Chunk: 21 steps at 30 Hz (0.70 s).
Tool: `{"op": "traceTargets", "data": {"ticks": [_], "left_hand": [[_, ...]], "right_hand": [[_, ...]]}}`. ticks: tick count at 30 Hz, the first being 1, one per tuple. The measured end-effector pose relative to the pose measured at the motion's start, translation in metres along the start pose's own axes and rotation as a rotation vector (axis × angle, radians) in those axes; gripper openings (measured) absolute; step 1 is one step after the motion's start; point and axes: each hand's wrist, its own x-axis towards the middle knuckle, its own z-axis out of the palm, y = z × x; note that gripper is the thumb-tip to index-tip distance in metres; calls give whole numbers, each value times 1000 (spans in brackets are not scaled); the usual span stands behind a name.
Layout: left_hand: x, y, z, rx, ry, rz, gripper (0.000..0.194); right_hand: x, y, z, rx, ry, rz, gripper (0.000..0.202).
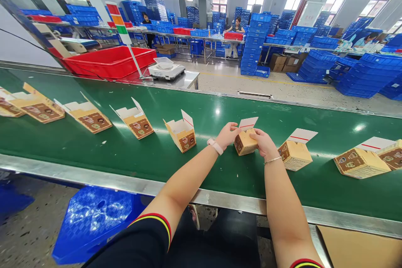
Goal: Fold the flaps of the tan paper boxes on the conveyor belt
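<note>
A small brown and yellow box (245, 143) stands on the green conveyor belt (216, 176), its white flap with a red line raised at the back. My right hand (264, 143) grips its right side, the thumb on top. My left hand (228, 135) touches the box's upper left edge, fingers bent round it. Just right of my right hand sits a similar box (295, 155), its red-lined flap up. To the left of my hands, a box with its top open (184, 134) shows a white inside.
More open boxes (136, 123) line the belt to the left; closed-topped ones (361, 162) stand at the right. Beyond the belt are a red bin (109, 63) and a scale (166, 70). A blue stool (94, 217) is at lower left, cardboard (361, 247) at lower right. People work farther back.
</note>
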Motion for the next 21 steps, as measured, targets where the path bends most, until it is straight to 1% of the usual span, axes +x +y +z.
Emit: {"op": "traceTargets", "data": {"ticks": [2, 4, 6, 9, 11, 13, 15, 17, 18, 19, 20, 21], "left_hand": [[-17, 5, -17, 8, 49, 129, 24], [-32, 11, -36, -13, 66, 279, 18], [-42, 16, -53, -36, 99, 407, 15], [-53, 22, -68, -29, 185, 562, 15], [-62, 28, -76, 12, 212, 677, 15], [-76, 35, -85, 77, 240, 818, 13], [-93, 43, -100, 129, 321, 980, 12], [-108, 49, -120, 125, 444, 1123, 11], [-112, 51, -131, 109, 498, 1169, 10], [-114, 50, -142, 91, 539, 1189, 11], [-113, 47, -152, 77, 562, 1179, 14], [-108, 42, -162, 68, 570, 1133, 18]], "right_hand": [[-7, -4, -7, -57, 12, -61, 27], [-11, -6, -13, -128, 45, -114, 26], [-11, -7, -17, -174, 78, -118, 23], [-8, -7, -23, -187, 87, -79, 21], [-6, -8, -27, -183, 88, -63, 22], [-6, -8, -32, -179, 89, -55, 24], [-6, -9, -37, -177, 93, -53, 27], [-6, -10, -42, -172, 101, -59, 31], [-7, -10, -43, -170, 133, -89, 33], [-8, -10, -45, -172, 203, -157, 34], [-9, -10, -45, -190, 317, -268, 35], [-12, -10, -44, -229, 464, -422, 37]]}}
